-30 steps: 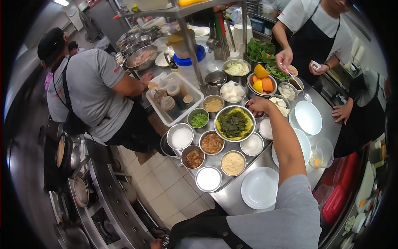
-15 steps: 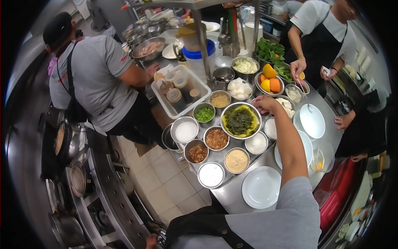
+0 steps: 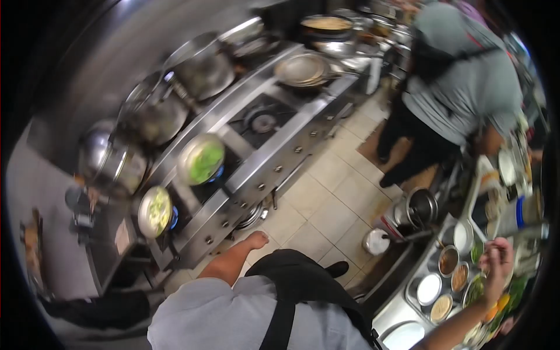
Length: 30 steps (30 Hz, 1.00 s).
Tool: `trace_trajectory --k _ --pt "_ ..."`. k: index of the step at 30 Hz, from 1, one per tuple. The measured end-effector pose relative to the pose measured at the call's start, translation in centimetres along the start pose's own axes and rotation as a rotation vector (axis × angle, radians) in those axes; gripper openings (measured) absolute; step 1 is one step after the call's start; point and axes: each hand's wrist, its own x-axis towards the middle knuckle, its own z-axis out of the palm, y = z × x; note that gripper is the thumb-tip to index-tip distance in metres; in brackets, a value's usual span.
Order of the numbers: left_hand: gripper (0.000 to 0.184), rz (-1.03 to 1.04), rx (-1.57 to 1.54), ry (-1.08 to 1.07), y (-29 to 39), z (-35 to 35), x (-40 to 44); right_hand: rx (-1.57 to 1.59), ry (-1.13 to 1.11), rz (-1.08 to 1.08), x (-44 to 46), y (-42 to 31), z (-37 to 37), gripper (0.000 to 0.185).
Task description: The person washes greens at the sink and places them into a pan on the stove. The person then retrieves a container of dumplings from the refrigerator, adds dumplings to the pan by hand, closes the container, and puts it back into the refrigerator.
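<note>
My left hand (image 3: 257,239) hangs over the floor in front of the stove, fingers curled in and nothing visible in them. Off to the right, my right hand (image 3: 497,256) is raised above the ingredient containers, its fingers bunched together; blur hides whatever they hold. Below it are a metal container of brown chopped food (image 3: 459,276), a container of white powder (image 3: 429,289) and a tan-filled one (image 3: 441,307). On the stove, a pan of bright green leaves (image 3: 206,162) and a pan of pale green pieces (image 3: 157,211) sit over blue flames.
Large pots (image 3: 201,67) line the back of the stove (image 3: 280,154). Stacked pans (image 3: 302,70) rest at its far end. A co-worker in a grey shirt (image 3: 449,87) stands across the tiled floor (image 3: 326,192). A white plate (image 3: 403,337) lies on the counter at lower right.
My view has swung left from the counter to the stove, bringing the lit pans into sight. My right hand has lifted from among the bowls; my left arm now reaches out toward the stove.
</note>
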Motion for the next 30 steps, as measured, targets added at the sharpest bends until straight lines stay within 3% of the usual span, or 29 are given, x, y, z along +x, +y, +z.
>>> trace_trajectory --k 2,6,8,10,12,14,16,17,19,20,22,23,25,27,29,30 --pt "0.027 -0.217 -0.343 0.153 -2.6 1.9 -3.6 0.166 -0.172 0.153 0.5 -1.8 13.0 0.019" --pt "0.027 -0.404 -0.377 0.127 -10.8 5.6 -11.9 0.267 -0.759 0.369 -0.9 0.3 38.0 0.017" --pt "0.027 -0.281 -0.107 0.113 -14.1 6.6 -17.0 0.288 -1.053 0.297 -2.2 1.3 49.9 0.020" --pt "0.027 -0.194 0.069 0.121 -21.0 12.3 -20.9 0.169 -1.191 0.228 -4.1 -0.5 60.0 0.021" --pt "0.028 -0.723 -0.445 0.158 -20.7 12.0 -25.8 0.013 -1.224 0.135 -5.5 -0.5 69.3 0.019" --pt "0.024 -0.863 -0.643 0.273 -22.1 14.7 -29.1 -0.105 -1.236 -0.043 -6.3 -0.5 76.6 0.015" --pt "0.019 -1.091 -1.012 0.345 -21.6 15.1 -31.5 -0.297 -1.180 -0.402 -6.2 2.1 83.4 0.018" --pt "0.019 -1.087 -1.013 0.341 -21.6 15.9 -31.9 -0.302 -1.178 -0.401 -6.0 2.2 85.3 0.018" --pt "0.015 -1.125 -1.361 0.502 -21.2 18.1 -33.0 -0.551 -1.037 -0.770 -6.3 1.6 87.5 0.028" --pt "0.015 -1.126 -1.362 0.498 -20.8 18.6 -33.2 -0.554 -1.039 -0.768 -6.5 1.1 87.8 0.028" --pt "0.017 -1.178 -1.359 0.431 -19.3 18.5 -33.2 -0.685 -0.952 -0.473 -6.9 -2.6 86.0 0.039" --pt "0.017 -1.031 -1.410 0.458 -19.3 18.9 -33.3 -0.688 -0.943 -0.460 -6.5 -4.0 84.3 0.039" --pt "0.017 -0.989 -1.360 0.406 -18.9 17.9 -32.4 -0.349 -0.949 -0.473 -5.0 -6.6 79.1 0.043" --pt "0.018 -0.889 -1.194 0.296 -19.6 17.2 -30.6 -0.188 -0.975 -0.335 -3.3 -7.7 72.9 0.038" --pt "0.018 -0.713 -0.946 0.171 -21.3 15.9 -27.5 -0.208 -0.946 -0.418 -2.1 -7.7 66.0 0.034" --pt "0.019 -0.605 -0.823 0.109 -22.2 14.4 -25.1 -0.167 -0.923 -0.287 -2.0 -8.4 61.7 0.037"
